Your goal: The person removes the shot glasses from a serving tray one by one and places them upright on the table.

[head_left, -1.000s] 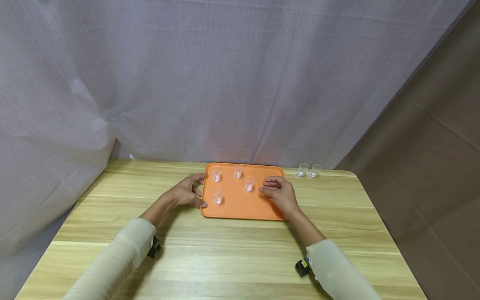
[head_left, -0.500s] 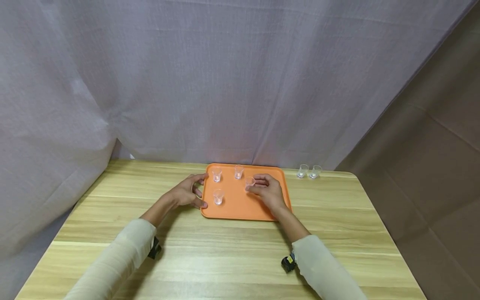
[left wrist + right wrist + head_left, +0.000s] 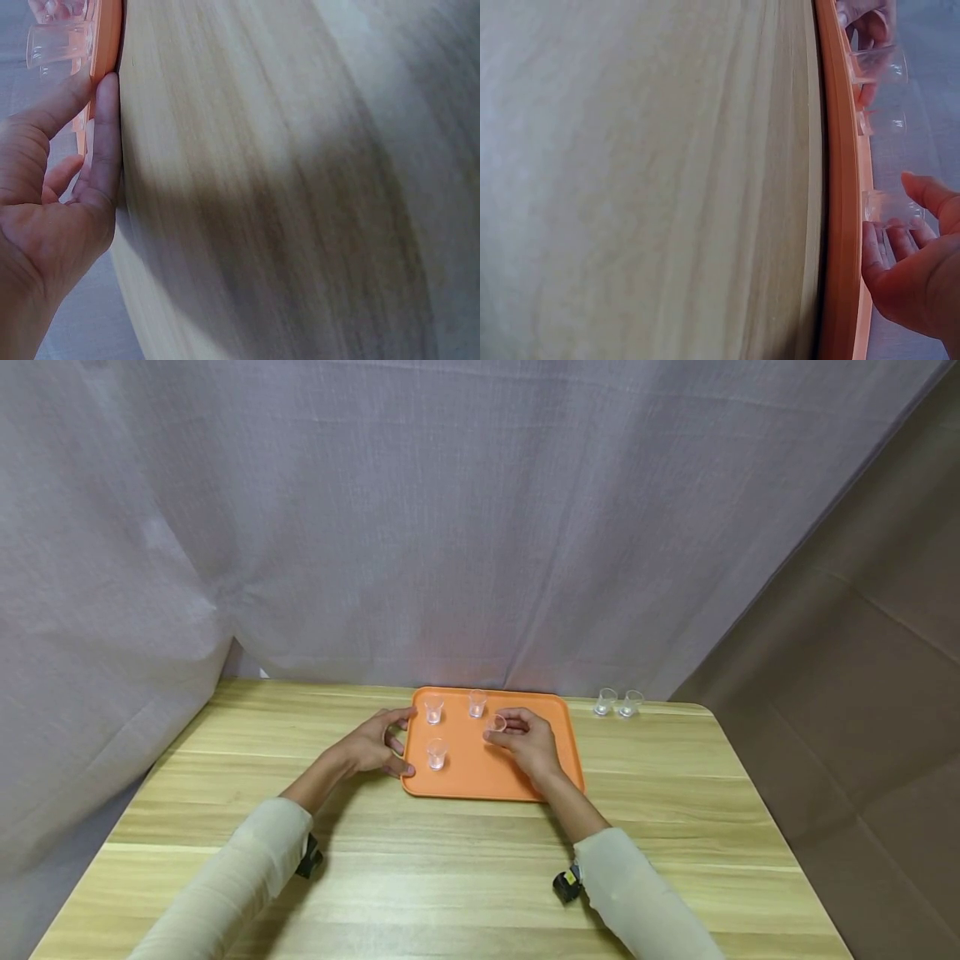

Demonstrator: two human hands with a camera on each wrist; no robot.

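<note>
An orange tray [image 3: 525,781] lies on the wooden table at the back centre. Three small clear cups [image 3: 433,708] [image 3: 477,702] [image 3: 437,752] stand on it. A fourth clear cup [image 3: 498,722] is pinched between the thumb and fingers of my right hand [image 3: 525,743] over the tray's middle; the right wrist view shows this cup [image 3: 889,210] just above the tray rim [image 3: 840,187]. My left hand [image 3: 375,745] holds the tray's left edge, with the thumb [image 3: 105,135] against the rim [image 3: 109,37] and a cup [image 3: 64,45] close by.
Two more clear cups [image 3: 604,700] [image 3: 632,702] stand on the table [image 3: 450,860] right of the tray, near the back edge. A grey curtain hangs behind the table and a brown cloth at the right.
My right hand moved left across the tray from its right side and took hold of the middle cup. The left hand stayed on the tray's edge.
</note>
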